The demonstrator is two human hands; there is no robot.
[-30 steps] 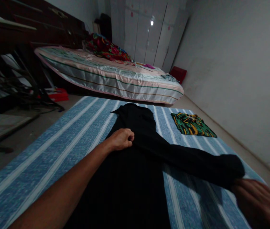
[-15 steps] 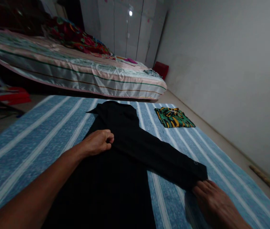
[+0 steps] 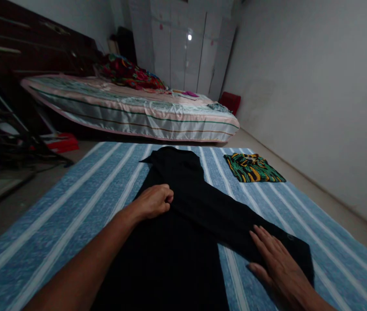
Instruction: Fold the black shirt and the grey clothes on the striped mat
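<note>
A black long-sleeved shirt (image 3: 177, 250) lies on a blue and white striped cloth (image 3: 73, 198), its collar end away from me. One sleeve (image 3: 228, 211) stretches out to the right, with a small logo near the cuff. My left hand (image 3: 157, 199) is closed in a pinch on the shirt's fabric near the shoulder. My right hand (image 3: 274, 259) rests flat on the sleeve near its cuff, fingers stretched out. Past the sleeve, a folded green, yellow and black patterned garment (image 3: 254, 168) lies on the striped cloth.
A bed (image 3: 131, 112) with a shiny striped cover stands beyond the cloth, with a red floral blanket (image 3: 131, 73) on it. A bare wall (image 3: 316, 86) runs along the right. Dark furniture and a red box (image 3: 62, 142) are at the left.
My right hand has let go of the cuff and now lies flat on the sleeve. My left hand keeps its pinch. The view has shifted left, so things appear further right.
</note>
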